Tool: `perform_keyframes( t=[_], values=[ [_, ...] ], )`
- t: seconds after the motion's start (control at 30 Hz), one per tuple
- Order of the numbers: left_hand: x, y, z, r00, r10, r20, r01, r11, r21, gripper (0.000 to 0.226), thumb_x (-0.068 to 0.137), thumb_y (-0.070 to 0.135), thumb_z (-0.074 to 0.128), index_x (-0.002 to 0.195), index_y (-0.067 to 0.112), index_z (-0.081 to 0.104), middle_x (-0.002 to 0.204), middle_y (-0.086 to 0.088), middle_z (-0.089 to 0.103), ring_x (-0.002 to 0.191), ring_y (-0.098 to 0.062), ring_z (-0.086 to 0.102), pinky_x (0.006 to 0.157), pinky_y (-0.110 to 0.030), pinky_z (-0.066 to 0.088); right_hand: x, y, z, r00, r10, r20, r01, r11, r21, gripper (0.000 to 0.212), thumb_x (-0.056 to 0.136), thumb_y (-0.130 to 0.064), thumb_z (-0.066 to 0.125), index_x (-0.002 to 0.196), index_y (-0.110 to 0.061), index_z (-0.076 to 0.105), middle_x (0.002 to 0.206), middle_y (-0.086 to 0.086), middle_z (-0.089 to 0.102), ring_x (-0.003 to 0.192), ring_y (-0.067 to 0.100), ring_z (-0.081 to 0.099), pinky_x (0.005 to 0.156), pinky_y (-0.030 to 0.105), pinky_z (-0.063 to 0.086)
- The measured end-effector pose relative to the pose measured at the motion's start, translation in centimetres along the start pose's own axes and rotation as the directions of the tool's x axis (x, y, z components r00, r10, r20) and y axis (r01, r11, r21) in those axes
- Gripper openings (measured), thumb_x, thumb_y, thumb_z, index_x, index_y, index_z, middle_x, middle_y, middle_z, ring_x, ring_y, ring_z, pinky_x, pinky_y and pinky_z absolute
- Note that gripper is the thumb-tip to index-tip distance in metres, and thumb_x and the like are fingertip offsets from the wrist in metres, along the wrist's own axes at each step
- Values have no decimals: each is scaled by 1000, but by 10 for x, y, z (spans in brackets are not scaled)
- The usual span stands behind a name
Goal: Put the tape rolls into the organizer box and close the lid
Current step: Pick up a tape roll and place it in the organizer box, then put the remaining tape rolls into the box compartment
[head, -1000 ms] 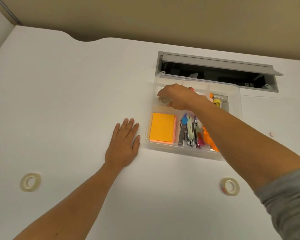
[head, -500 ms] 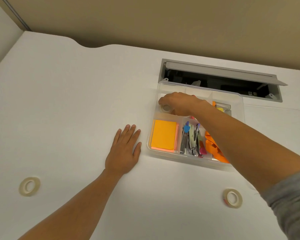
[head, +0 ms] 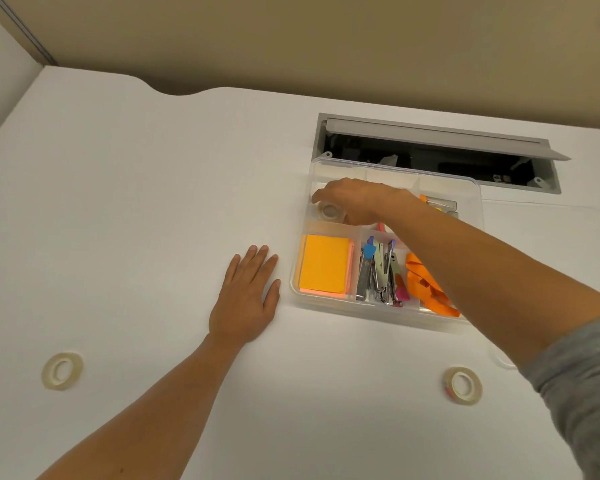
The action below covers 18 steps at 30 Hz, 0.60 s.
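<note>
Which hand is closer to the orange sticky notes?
The left hand. It lies flat on the table just left of the orange sticky notes, outside the box. The right hand is over the compartment behind them.

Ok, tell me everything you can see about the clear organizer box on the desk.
The organizer box is a clear plastic tray with rounded corners, split by dividers into compartments, sitting flat on the white desk with no lid on it. Near compartments hold orange sticky notes, staplers and an orange strap. The right hand reaches into the far left compartment, over a tape roll. The left hand lies flat on the desk beside the box's left wall.
</note>
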<state>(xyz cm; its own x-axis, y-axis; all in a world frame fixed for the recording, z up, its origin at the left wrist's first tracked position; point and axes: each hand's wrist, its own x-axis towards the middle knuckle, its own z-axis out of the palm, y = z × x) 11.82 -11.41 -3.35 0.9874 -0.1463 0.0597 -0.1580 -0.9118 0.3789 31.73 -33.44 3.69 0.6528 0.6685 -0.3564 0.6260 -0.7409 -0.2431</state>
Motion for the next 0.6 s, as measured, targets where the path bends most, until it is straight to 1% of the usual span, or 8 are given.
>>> perform_keyframes(
  t=[0.1, 0.17, 0.23, 0.3, 0.4, 0.5, 0.57, 0.6],
  values=[
    [-1, 0, 0, 1000, 2, -8, -2, 1000, -13, 51, 97, 37, 31, 142, 15, 39, 153, -5, 32, 145, -18, 19, 119, -44, 14, -6, -2, -8, 999, 36, 8, -36, 999, -12, 69, 79, -11, 72, 139, -25, 40, 137, 9, 49, 122, 31, 45, 95, 42, 39],
    [-1, 0, -1, 1000, 2, -11, -2, 1000, -20, 51, 97, 38, 31, 142, 15, 39, 153, -5, 32, 145, -18, 19, 119, -44, 14, -15, -6, -16, 996, 81, -25, -80, 996, 24, 68, 80, -12, 73, 139, -23, 40, 141, 8, 47, 126, 29, 42, 101, 42, 35],
    [-1, -1, -1, 1000, 4, -15, -4, 1000, -27, 52, 97, 38, 30, 142, 15, 39, 153, -5, 33, 145, -18, 19, 119, -44, 14, -33, -13, -25, 982, 141, -124, -124, 983, 135, 61, 85, -15, 68, 139, -22, 42, 143, 6, 46, 129, 27, 42, 103, 40, 33],
    [-1, -1, -1, 1000, 11, -21, -12, 1000, -27, 52, 97, 38, 31, 142, 15, 39, 153, -5, 33, 145, -18, 19, 119, -44, 14, -59, -22, -32, 933, 227, -280, -157, 955, 251, 52, 90, -20, 63, 138, -22, 44, 144, 4, 46, 127, 25, 45, 99, 35, 35],
    [-2, -3, 1, 999, 26, -31, -27, 999, -19, 51, 96, 37, 33, 141, 14, 41, 152, -7, 35, 144, -20, 21, 119, -44, 14, -105, -42, -29, 798, 380, -468, -200, 899, 389, 44, 92, -28, 59, 135, -22, 48, 141, 3, 50, 122, 23, 49, 93, 28, 32],
    [-3, -4, 3, 999, 28, -30, -29, 999, -18, 52, 95, 38, 31, 140, 13, 42, 151, -8, 36, 144, -21, 22, 119, -43, 12, -153, -64, -2, 638, 568, -520, -204, 776, 597, 40, 93, -31, 59, 131, -23, 52, 138, 2, 53, 124, 21, 48, 105, 34, 34],
    [-2, -4, 2, 999, 25, -30, -26, 999, -22, 53, 95, 39, 29, 139, 13, 43, 151, -9, 37, 144, -21, 23, 119, -43, 12, -182, -78, 23, 507, 670, -542, -170, 694, 699, 40, 92, -28, 60, 131, -20, 53, 135, 2, 56, 122, 20, 50, 104, 40, 41],
    [-2, -4, 2, 999, 21, -24, -22, 999, -28, 53, 95, 40, 29, 139, 13, 43, 151, -8, 36, 144, -21, 22, 119, -42, 11, -195, -85, 37, 443, 713, -544, -163, 660, 733, 40, 92, -27, 60, 131, -19, 52, 133, 3, 56, 120, 20, 52, 102, 38, 43]
  ],
)
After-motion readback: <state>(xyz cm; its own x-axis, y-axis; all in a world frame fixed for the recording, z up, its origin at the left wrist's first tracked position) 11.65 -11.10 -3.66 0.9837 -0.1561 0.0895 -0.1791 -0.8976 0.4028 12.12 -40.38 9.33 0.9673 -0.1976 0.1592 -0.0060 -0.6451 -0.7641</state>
